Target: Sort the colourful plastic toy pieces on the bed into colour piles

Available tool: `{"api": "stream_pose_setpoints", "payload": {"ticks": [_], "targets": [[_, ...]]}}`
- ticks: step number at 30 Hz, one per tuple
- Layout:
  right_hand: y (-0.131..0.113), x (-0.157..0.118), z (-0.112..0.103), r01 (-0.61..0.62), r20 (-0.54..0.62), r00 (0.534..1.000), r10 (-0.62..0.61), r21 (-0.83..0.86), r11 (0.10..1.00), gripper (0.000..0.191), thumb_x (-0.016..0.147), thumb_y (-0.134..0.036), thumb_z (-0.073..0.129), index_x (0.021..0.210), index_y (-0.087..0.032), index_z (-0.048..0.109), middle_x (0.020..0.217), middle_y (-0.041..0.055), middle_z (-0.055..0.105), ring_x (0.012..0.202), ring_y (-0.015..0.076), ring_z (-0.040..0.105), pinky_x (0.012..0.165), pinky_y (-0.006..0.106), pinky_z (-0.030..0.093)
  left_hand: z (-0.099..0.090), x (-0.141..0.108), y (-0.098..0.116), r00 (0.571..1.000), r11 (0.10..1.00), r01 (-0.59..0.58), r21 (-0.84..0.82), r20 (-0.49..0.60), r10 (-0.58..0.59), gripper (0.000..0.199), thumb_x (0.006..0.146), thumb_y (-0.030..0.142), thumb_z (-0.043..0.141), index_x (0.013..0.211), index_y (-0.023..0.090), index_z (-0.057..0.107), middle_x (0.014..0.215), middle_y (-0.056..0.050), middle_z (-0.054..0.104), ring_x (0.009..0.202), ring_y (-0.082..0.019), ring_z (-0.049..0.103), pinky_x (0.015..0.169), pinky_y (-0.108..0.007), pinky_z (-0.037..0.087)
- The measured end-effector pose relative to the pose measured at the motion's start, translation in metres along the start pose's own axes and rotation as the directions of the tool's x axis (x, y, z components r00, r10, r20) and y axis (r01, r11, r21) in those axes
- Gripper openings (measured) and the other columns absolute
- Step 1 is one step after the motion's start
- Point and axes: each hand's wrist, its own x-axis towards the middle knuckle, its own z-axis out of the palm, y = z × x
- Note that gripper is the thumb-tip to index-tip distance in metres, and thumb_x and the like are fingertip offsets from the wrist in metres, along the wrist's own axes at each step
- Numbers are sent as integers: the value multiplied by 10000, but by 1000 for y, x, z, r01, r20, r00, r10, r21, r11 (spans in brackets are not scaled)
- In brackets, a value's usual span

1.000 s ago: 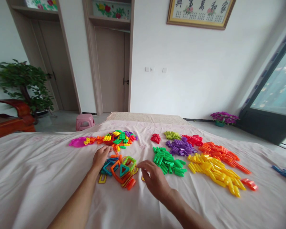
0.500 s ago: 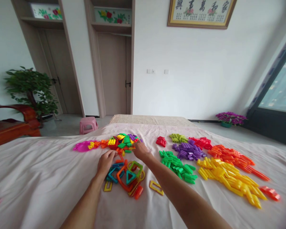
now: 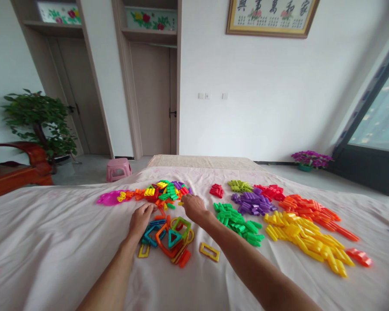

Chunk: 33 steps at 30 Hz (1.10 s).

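Observation:
My right hand [image 3: 194, 207] is closed, with a small yellow plastic piece [image 3: 180, 203] at its fingertips, just right of a mixed pile of coloured building pieces [image 3: 168, 192]. My left hand [image 3: 141, 218] rests at the near left side of that pile, fingers curled together; what they hold, if anything, is hidden. Between my forearms lies a heap of flat frame-shaped pieces, among them a teal triangle [image 3: 174, 238] and a green square [image 3: 182, 226]. A yellow rectangular frame [image 3: 209, 252] lies apart to its right.
Sorted piles spread across the right of the cloth [image 3: 84, 246]: green [image 3: 238, 224], purple [image 3: 254, 202], yellow [image 3: 303, 235], orange [image 3: 311, 209], red [image 3: 269, 192] and lime [image 3: 240, 186]. A small red group [image 3: 216, 190] sits nearer the middle. At left lies a magenta piece [image 3: 108, 198].
My right hand has drawn slightly back from the mixed pile, and the yellow piece now shows at its fingertips. My left hand stays almost in place. The whole view has shifted a little.

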Motion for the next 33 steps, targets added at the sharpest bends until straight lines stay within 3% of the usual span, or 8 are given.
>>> {"api": "stream_pose_setpoints", "payload": {"ticks": [4, 8, 12, 15, 19, 25, 29, 33], "targets": [[17, -40, -18, -35, -102, 994, 46, 108, 994, 262, 983, -220, 457, 1150, -198, 658, 1130, 90, 672, 963, 195, 649, 766, 271, 437, -1, -1, 0, 1000, 1000, 7, 25, 10, -7, 404, 830, 535, 503, 927, 218, 732, 1004, -70, 771, 1011, -253, 695, 938, -331, 513], [42, -84, -39, -70, -202, 975, 98, 144, 987, 289, 1002, -221, 413, 1138, -214, 669, 1115, 75, 661, 972, 173, 632, 799, 250, 415, -2, 0, -2, 999, 999, 23, 47, 22, -24, 407, 809, 547, 516, 928, 224, 735, 994, -64, 772, 1025, -267, 684, 967, -341, 495], [76, -111, -68, -228, -219, 943, 250, 123, 966, 273, 988, -218, 425, 1079, -184, 680, 1087, 82, 692, 998, 177, 630, 803, 244, 390, -5, 2, -5, 999, 997, 21, 68, 39, -23, 441, 790, 570, 517, 934, 215, 736, 994, -60, 773, 1021, -261, 684, 949, -320, 504], [109, -126, -95, -384, -211, 894, 394, 90, 919, 254, 962, -264, 462, 966, -185, 703, 960, 70, 719, 894, 179, 640, 708, 249, 360, -7, 0, -2, 998, 992, 3, 128, 54, -10, 456, 791, 579, 510, 939, 216, 743, 1004, -45, 775, 1025, -252, 687, 929, -307, 514], [152, -149, -122, -563, -243, 786, 569, 101, 820, 246, 916, -324, 504, 907, -202, 717, 872, 51, 712, 779, 164, 621, 616, 250, 313, -9, -3, 6, 998, 986, 0, 164, 54, -9, 452, 783, 575, 509, 921, 214, 745, 986, -41, 778, 1013, -260, 695, 902, -320, 530], [199, -181, -129, -735, -118, 671, 732, 28, 678, 246, 863, -303, 525, 817, -184, 736, 807, 75, 695, 718, 176, 606, 597, 265, 324, -11, 0, -3, 996, 987, 8, 161, 86, -22, 459, 805, 567, 519, 971, 199, 737, 1053, -57, 767, 1067, -252, 673, 971, -303, 499], [217, -193, -126, -781, -52, 623, 780, 11, 625, 279, 868, -366, 533, 851, -185, 745, 837, 91, 703, 745, 196, 626, 619, 275, 360, -12, 3, -10, 992, 991, 5, 132, 121, -21, 470, 819, 564, 539, 1024, 182, 720, 1088, -68, 758, 1089, -247, 665, 1003, -279, 474], [226, -199, -125, -807, -74, 585, 808, 52, 589, 369, 880, -490, 524, 881, -194, 745, 917, 101, 718, 787, 216, 638, 635, 286, 383, -12, 3, -11, 992, 988, 24, 150, 118, -43, 466, 824, 572, 537, 1027, 194, 719, 1088, -60, 759, 1095, -246, 665, 1010, -276, 468]]}}
